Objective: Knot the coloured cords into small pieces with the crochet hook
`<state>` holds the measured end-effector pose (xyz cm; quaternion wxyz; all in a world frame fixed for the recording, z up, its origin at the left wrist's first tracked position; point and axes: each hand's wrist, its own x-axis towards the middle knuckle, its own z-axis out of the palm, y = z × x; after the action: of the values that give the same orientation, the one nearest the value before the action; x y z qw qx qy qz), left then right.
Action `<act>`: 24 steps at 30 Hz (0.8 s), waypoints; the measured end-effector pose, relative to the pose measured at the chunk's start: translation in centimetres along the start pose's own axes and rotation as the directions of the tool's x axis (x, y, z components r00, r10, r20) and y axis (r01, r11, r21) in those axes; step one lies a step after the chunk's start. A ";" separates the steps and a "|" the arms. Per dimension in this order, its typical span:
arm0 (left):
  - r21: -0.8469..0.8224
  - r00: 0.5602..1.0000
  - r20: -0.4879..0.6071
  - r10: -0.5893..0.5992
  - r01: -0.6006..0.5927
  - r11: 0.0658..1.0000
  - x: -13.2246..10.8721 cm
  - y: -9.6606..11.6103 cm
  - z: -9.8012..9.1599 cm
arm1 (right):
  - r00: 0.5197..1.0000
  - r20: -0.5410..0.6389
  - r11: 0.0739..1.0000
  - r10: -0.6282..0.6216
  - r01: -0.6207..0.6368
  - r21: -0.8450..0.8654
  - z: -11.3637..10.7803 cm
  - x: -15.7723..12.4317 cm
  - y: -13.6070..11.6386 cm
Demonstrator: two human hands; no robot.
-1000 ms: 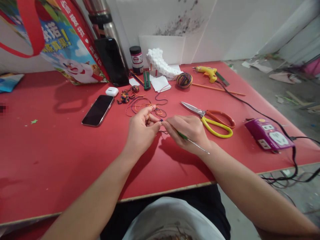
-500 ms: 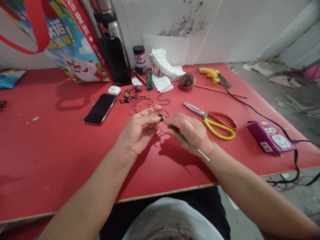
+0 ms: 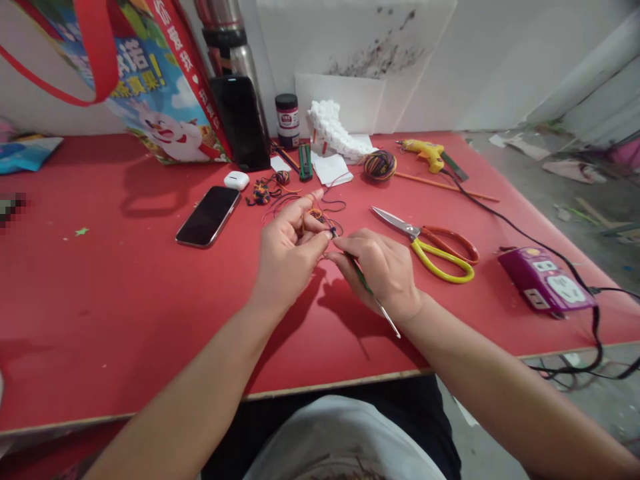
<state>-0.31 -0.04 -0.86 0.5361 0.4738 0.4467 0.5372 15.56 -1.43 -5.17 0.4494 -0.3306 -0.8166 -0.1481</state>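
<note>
My right hand is closed round a crochet hook with a green grip and metal ends, its rear end pointing down towards me. My left hand pinches a small dark piece of crochet work between thumb and finger, with yarn running over the raised forefinger. The hook's tip meets the piece, though fingers partly hide it. Loose multicoloured yarn trails behind the hands to a yarn ball. Scissors with red and yellow handles lie just right of my right hand.
A phone, a white earphone case and a green utility knife lie on the red table. Another phone leans upright at the back. A yellow glue gun and a purple box with cables are on the right.
The hook has swung, so its rear end now points more steeply towards me. My left hand has turned, lifting its forefinger with the yarn. The whole view has shifted slightly.
</note>
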 end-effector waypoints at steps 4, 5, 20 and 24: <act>0.138 0.996 0.019 0.092 -0.094 0.986 0.1 -0.2 -0.4 | 0.998 -0.035 0.992 0.045 -0.041 0.116 -0.4 0.2 -0.2; 0.159 0.994 0.027 0.107 -0.110 0.981 0.1 -0.2 -0.5 | 0.998 -0.037 0.989 0.055 -0.050 0.141 -0.5 0.3 -0.2; 0.224 0.952 0.264 0.154 -0.216 0.950 0.3 -0.8 -1.0 | 0.671 0.294 0.388 0.681 -0.671 0.632 -3.2 1.6 1.3; 0.024 0.910 0.365 0.195 -0.219 0.975 0.7 -1.1 -1.3 | 0.526 0.442 0.041 0.726 -0.676 0.736 -3.0 2.1 2.2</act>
<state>-1.44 0.76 -2.15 0.5335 0.6259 0.3049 0.4803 18.16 -0.56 -1.93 0.5800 -0.4098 -0.4897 0.5059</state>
